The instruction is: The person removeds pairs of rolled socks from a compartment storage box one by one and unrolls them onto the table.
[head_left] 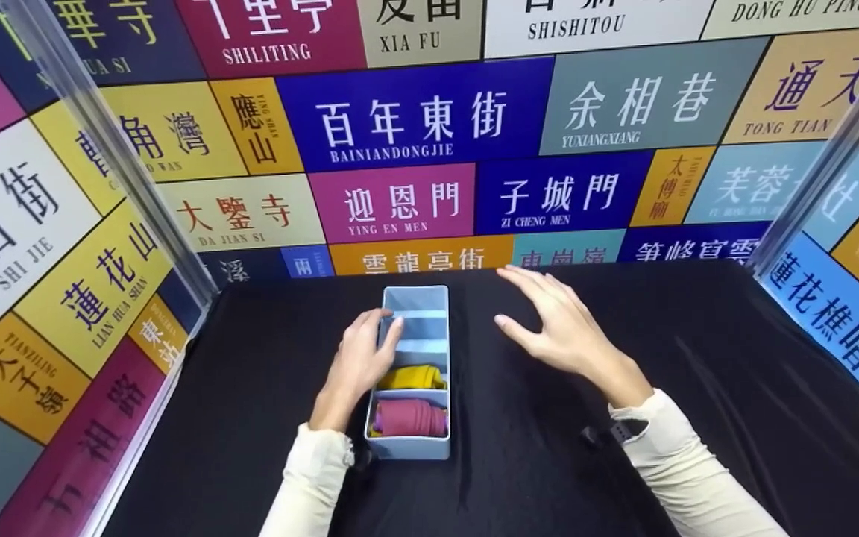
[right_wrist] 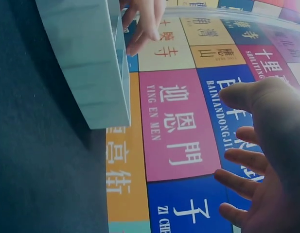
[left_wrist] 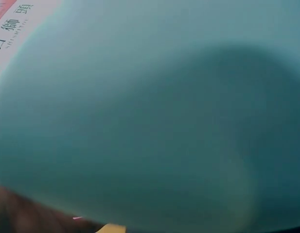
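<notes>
A long light-blue divided storage box [head_left: 407, 449] stands on the black cloth. A rolled maroon cloth [head_left: 410, 418] fills its nearest compartment, with bits of yellow and purple at its edges. Behind that lies a folded yellow cloth [head_left: 411, 378]; the far compartments show bare walls. My left hand [head_left: 361, 350] is at the box's left side, fingertips right at the rim and thumb raised over the opening. Blurred box wall [left_wrist: 140, 121] fills the left wrist view. To the right of the box, my right hand [head_left: 560, 328] is held apart from it with fingers spread, holding nothing.
Black cloth [head_left: 549, 477] covers the table. A wall of colourful place-name signs [head_left: 414, 119] rises behind and along both sides. Clear upright strips [head_left: 139, 149] stand at the left and right corners.
</notes>
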{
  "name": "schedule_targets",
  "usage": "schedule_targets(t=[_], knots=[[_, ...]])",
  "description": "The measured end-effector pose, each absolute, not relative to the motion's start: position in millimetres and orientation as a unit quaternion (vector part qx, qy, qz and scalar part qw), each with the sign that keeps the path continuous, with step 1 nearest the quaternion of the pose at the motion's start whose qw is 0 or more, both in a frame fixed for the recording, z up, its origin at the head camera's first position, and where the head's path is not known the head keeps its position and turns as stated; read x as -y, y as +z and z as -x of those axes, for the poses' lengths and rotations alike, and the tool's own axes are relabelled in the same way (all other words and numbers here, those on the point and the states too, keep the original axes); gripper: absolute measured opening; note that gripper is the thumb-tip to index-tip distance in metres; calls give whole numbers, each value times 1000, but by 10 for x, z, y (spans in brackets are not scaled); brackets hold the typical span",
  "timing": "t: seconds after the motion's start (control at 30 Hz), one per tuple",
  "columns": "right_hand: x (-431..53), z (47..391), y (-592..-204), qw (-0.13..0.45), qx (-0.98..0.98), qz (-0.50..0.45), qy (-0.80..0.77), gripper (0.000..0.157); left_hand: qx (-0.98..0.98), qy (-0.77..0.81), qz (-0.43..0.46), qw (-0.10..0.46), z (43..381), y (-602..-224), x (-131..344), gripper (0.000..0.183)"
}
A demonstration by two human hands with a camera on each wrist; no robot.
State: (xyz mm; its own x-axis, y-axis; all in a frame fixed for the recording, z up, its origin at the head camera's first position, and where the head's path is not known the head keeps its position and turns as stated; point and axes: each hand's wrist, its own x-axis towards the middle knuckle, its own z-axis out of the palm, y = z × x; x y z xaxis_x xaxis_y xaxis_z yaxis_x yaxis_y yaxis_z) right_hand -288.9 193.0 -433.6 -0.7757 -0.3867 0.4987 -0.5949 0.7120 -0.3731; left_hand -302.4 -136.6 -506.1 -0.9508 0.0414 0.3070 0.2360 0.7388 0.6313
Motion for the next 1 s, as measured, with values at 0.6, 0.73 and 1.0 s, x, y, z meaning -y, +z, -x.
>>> schedule_targets(t=[0.6, 0.73, 1.0], knots=[[-1626, 2672, -4419, 188, 881, -309, 306, 61, 833, -511, 51, 206, 3012, -5497, 1422, 27], [-1569, 2648, -4441, 182, 878, -309, 317, 61, 822, -530, 44, 203, 3006, -5524, 1398, 28], [-1431, 2626, -4510, 170, 874, -321, 324, 61, 815, -536, 33, 218, 3024, -5523, 1360, 23]])
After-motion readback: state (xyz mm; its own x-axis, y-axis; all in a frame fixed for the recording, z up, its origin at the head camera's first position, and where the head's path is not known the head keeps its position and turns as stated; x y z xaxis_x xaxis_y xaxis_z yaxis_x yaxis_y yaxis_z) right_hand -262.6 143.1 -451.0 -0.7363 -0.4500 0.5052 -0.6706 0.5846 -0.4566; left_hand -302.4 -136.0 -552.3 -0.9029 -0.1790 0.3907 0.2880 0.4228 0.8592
